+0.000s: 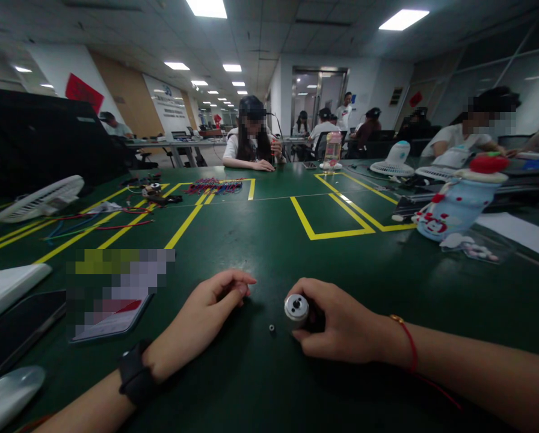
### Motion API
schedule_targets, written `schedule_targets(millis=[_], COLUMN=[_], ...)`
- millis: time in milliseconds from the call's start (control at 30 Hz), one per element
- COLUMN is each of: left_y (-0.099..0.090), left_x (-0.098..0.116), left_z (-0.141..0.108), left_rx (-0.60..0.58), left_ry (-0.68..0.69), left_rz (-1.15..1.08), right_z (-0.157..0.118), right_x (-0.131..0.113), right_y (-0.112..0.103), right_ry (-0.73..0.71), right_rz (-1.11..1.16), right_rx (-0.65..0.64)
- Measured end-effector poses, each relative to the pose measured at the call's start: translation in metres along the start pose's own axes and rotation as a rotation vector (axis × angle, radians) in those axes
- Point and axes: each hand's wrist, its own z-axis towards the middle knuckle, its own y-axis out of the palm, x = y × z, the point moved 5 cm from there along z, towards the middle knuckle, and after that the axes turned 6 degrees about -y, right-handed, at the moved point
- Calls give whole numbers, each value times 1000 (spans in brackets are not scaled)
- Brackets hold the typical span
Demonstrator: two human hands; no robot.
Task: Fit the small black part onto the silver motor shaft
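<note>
My right hand (337, 322) is closed around a silver cylindrical motor (296, 308), which stands upright on the green table (233, 385). Its round end faces up, showing a centre hub and small dark holes. Just left of it, a tiny metal ring-like part (272, 328) with a hole through it lies on the tabletop, touched by neither hand. My left hand (218, 300) rests to the left of that part, fingers loosely bent and the index tip apart from the thumb; I see nothing in it.
At left lie a card-like sheet (116, 316), a computer mouse (12, 394), a white fan (41, 199) and loose wires (111, 225). A blue bottle (456, 204) stands at right beside a small clear bag (481, 249). Across the table sits a person (251, 141).
</note>
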Motion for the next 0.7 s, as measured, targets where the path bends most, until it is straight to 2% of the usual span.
schedule_targets(millis=[333,567,700], left_y=[4,22,27], left_x=[-1,17,20], left_z=[1,-11,-11], left_rx=[-45,-191,-214], left_ry=[23,286,320], left_rz=[71,319,322], right_z=[-1,-1,-1], right_x=[1,3,5], right_y=[1,3,4], right_ry=[-9,0,-6], right_rz=[-26,-14,-23], right_rx=[13,17,18])
